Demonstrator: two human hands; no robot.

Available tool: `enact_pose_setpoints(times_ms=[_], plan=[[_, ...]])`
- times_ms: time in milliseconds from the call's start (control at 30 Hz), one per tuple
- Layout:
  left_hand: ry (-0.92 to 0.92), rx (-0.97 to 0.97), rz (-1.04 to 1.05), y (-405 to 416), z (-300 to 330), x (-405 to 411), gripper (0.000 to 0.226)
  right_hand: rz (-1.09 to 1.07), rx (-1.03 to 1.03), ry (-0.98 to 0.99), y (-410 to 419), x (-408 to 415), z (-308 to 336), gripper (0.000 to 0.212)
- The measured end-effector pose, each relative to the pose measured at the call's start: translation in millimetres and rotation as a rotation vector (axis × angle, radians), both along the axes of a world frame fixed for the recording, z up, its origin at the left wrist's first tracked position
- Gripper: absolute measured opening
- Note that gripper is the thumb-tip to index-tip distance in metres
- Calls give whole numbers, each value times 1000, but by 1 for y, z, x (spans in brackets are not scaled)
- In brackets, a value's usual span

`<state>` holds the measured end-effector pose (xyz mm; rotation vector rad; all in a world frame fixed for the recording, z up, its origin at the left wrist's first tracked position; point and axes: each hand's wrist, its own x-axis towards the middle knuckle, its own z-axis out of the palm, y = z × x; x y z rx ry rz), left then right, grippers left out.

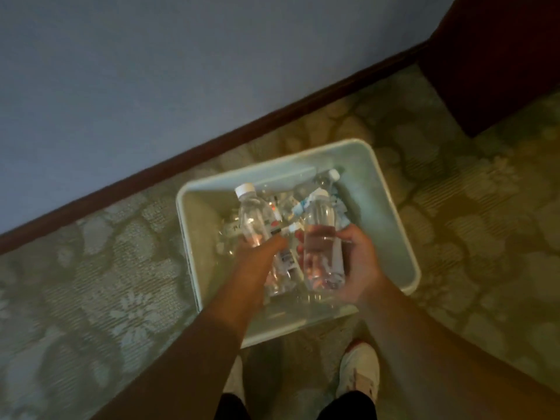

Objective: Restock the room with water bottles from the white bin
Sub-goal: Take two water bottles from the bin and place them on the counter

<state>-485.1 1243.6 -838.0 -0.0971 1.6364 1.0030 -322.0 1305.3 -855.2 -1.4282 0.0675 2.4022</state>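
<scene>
The white bin (pixel 391 204) sits on the patterned carpet close to the wall. Inside it lie several clear water bottles with white caps, one lying at the far side (pixel 328 178). My left hand (pixel 257 256) is wrapped around a clear bottle (pixel 253 215) whose white cap points up and away. My right hand (pixel 360 262) grips a second clear bottle (pixel 322 247) from its right side, held above the bin. The two held bottles are close together over the bin's middle.
A grey wall (pixel 151 86) with a dark wooden skirting board (pixel 212 144) runs diagonally behind the bin. Dark wooden furniture (pixel 497 56) stands at the top right. My white shoes (pixel 360 371) stand on the carpet just in front of the bin.
</scene>
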Motion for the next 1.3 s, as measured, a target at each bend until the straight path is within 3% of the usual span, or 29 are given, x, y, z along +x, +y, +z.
enact_pose_setpoints(times_ms=[167, 300, 367, 500, 600, 633, 733, 900, 1033, 1167, 1300], plan=[[31, 259, -155, 40, 136, -25, 48, 189, 162, 38, 32, -9, 126, 79], [135, 474, -326, 61, 272, -36, 49, 116, 357, 148, 53, -1, 270, 65], [121, 541, -413, 66, 350, -36, 55, 68, 453, 112, 57, 16, 347, 50], [-56, 729, -517, 77, 500, -8, 65, 45, 709, -10, 64, 48, 502, 46], [-410, 843, -613, 92, 603, 25, 57, 47, 964, -84, 67, 63, 603, 72], [-435, 876, -659, 97, 632, 33, 53, 21, 1020, -66, 67, 67, 633, 68], [-286, 980, -680, 117, 706, 52, 56, -93, 1133, -22, 70, 96, 711, 63], [-148, 1176, -800, 138, 791, 106, 32, -173, 1335, -31, 64, 151, 801, 51], [-186, 1244, -890, 151, 836, 162, 41, -207, 1447, -116, 67, 203, 852, 55], [-101, 1317, -939, 164, 874, 217, 46, -278, 1500, -183, 66, 257, 887, 44], [-202, 1284, -974, 181, 897, 272, 52, -344, 1477, -159, 79, 303, 902, 54]])
